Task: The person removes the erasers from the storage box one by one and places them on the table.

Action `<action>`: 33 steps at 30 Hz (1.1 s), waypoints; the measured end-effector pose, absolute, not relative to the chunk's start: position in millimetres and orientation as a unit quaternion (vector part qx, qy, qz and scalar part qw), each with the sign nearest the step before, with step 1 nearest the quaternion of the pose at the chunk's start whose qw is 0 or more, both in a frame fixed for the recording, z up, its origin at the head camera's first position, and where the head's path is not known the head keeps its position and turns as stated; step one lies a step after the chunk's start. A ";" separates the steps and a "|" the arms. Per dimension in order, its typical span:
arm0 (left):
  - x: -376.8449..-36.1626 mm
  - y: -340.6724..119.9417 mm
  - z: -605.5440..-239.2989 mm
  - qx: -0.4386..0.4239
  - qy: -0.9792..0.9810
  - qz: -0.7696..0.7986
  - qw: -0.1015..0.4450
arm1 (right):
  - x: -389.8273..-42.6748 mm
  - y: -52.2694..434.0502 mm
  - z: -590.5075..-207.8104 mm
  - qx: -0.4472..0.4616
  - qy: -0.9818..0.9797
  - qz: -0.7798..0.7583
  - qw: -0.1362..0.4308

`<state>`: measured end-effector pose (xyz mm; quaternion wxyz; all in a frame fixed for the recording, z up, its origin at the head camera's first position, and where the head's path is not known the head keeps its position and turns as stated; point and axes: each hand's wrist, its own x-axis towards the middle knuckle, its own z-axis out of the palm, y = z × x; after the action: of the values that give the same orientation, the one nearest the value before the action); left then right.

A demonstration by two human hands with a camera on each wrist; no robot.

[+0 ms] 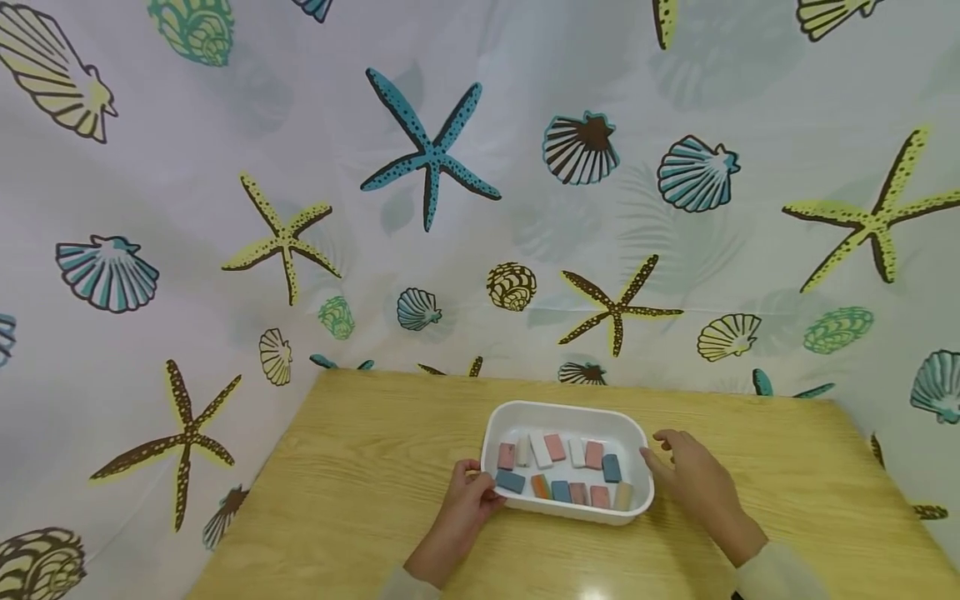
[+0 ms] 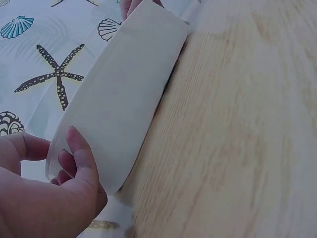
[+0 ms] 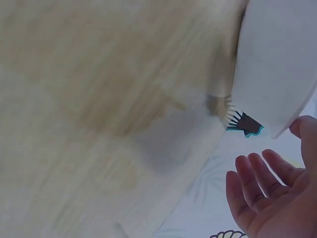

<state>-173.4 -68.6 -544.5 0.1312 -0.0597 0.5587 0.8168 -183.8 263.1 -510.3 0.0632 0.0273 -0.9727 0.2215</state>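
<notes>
A white rectangular tray (image 1: 564, 509) sits on the wooden table, holding several small blocks in pink, white, blue, orange and beige. They look like erasers. My left hand (image 1: 468, 502) grips the tray's near left corner; in the left wrist view, thumb and fingers of this hand (image 2: 62, 186) pinch the rim from both sides. At the tray's right end is my right hand (image 1: 692, 475), its thumb at the rim. The right wrist view shows that hand (image 3: 280, 196) with extended fingers apart from the tray wall (image 3: 277, 59).
Light wood-grain table top (image 1: 360, 467) surrounds the tray. A white cloth (image 1: 510, 200) printed with starfish and shells hangs behind the table and along both sides.
</notes>
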 end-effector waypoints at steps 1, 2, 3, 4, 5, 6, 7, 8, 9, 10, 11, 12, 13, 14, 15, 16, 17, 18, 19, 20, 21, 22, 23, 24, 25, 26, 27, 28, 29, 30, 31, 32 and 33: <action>-172.9 -70.1 -544.6 -0.063 0.557 0.817 0.132 | -180.9 262.4 -512.1 0.024 -0.973 0.221 0.062; -172.2 -71.7 -544.6 -0.065 0.558 0.817 0.132 | -178.2 261.5 -513.6 0.021 -0.974 0.218 0.062; -171.9 -73.4 -545.0 -0.067 0.560 0.815 0.135 | -175.7 260.6 -514.8 0.019 -0.974 0.215 0.062; -171.6 -74.8 -545.0 -0.070 0.562 0.813 0.137 | -174.0 259.7 -515.8 0.018 -0.976 0.208 0.066; -171.3 -76.3 -545.5 -0.071 0.569 0.808 0.137 | -172.7 258.8 -516.4 0.019 -0.977 0.199 0.073; -171.3 -77.3 -546.1 -0.072 0.579 0.801 0.137 | -171.9 258.2 -516.8 0.020 -0.978 0.189 0.081; -171.3 -78.0 -546.2 -0.070 0.594 0.790 0.134 | -171.2 257.5 -516.6 0.021 -0.979 0.179 0.091; -171.5 -78.4 -546.6 -0.069 0.611 0.778 0.130 | -170.8 256.9 -516.4 0.024 -0.981 0.166 0.100; -171.6 -78.5 -547.2 -0.066 0.633 0.762 0.122 | -170.8 256.6 -516.0 0.029 -0.982 0.153 0.108; -171.3 -78.4 -547.0 -0.062 0.656 0.744 0.112 | -170.8 256.4 -515.5 0.034 -0.983 0.138 0.118; -171.1 -78.2 -547.5 -0.056 0.683 0.722 0.101 | -170.5 256.1 -515.0 0.039 -0.984 0.124 0.124; -170.9 -77.7 -547.8 -0.049 0.707 0.700 0.090 | -170.3 256.0 -514.4 0.045 -0.985 0.109 0.129; -170.3 -77.3 -547.8 -0.039 0.727 0.681 0.079 | -169.9 255.9 -514.2 0.051 -0.985 0.096 0.132; -169.7 -76.9 -548.4 -0.031 0.746 0.662 0.068 | -169.4 255.9 -513.9 0.055 -0.986 0.086 0.130; -168.8 -76.4 -548.2 -0.021 0.763 0.643 0.057 | -168.9 256.0 -513.6 0.058 -0.987 0.075 0.127; -168.0 -76.1 -548.0 -0.011 0.775 0.630 0.048 | -168.4 256.0 -513.5 0.061 -0.988 0.068 0.122; -167.2 -75.7 -547.8 -0.003 0.785 0.618 0.041 | -167.9 256.2 -513.6 0.063 -0.989 0.066 0.115; -166.3 -75.4 -547.1 0.003 0.791 0.611 0.034 | -167.7 256.4 -513.7 0.065 -0.990 0.066 0.108; -165.5 -75.0 -546.7 0.007 0.796 0.605 0.028 | -167.7 256.8 -513.9 0.067 -0.990 0.067 0.102; -165.1 -74.8 -546.1 0.008 0.801 0.598 0.025 | -168.2 257.2 -514.0 0.070 -0.990 0.069 0.098; -164.8 -74.4 -545.2 0.009 0.804 0.595 0.022 | -168.7 257.7 -514.1 0.074 -0.990 0.071 0.095; -164.8 -74.3 -544.9 0.011 0.804 0.594 0.019 | -169.5 258.4 -514.4 0.078 -0.989 0.075 0.096; -164.8 -74.1 -544.7 0.011 0.806 0.591 0.017 | -170.6 259.2 -514.7 0.082 -0.989 0.079 0.096; -165.0 -73.8 -544.7 0.011 0.807 0.590 0.015 | -171.5 259.9 -515.0 0.086 -0.988 0.082 0.097; -165.2 -73.7 -544.9 0.012 0.809 0.588 0.013 | -172.5 260.7 -515.4 0.091 -0.987 0.086 0.097; -165.6 -73.7 -545.3 0.011 0.811 0.585 0.012 | -173.5 261.5 -515.8 0.094 -0.987 0.089 0.096; -165.8 -73.6 -545.8 0.013 0.812 0.584 0.010 | -174.1 262.3 -516.4 0.097 -0.986 0.093 0.094; -165.8 -73.6 -546.3 0.015 0.813 0.581 0.007 | -174.7 263.1 -517.3 0.100 -0.986 0.096 0.092; -165.7 -73.5 -546.5 0.016 0.814 0.580 0.007 | -175.0 263.9 -518.2 0.102 -0.986 0.098 0.090; -165.8 -73.5 -547.4 0.018 0.815 0.579 0.007 | -175.2 264.5 -519.0 0.105 -0.985 0.100 0.088; -165.7 -73.4 -547.7 0.019 0.816 0.578 0.006 | -175.5 265.2 -519.8 0.108 -0.985 0.100 0.088; -165.7 -73.3 -548.0 0.020 0.816 0.577 0.004 | -175.7 265.8 -520.6 0.110 -0.985 0.099 0.087; -165.5 -73.2 -547.9 0.023 0.816 0.577 0.001 | -175.8 266.3 -521.4 0.112 -0.985 0.099 0.086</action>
<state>-165.5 -73.2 -547.9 0.0014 0.0228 0.8163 0.5771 -175.8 266.3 -521.4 0.0864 0.1125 -0.9850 0.0988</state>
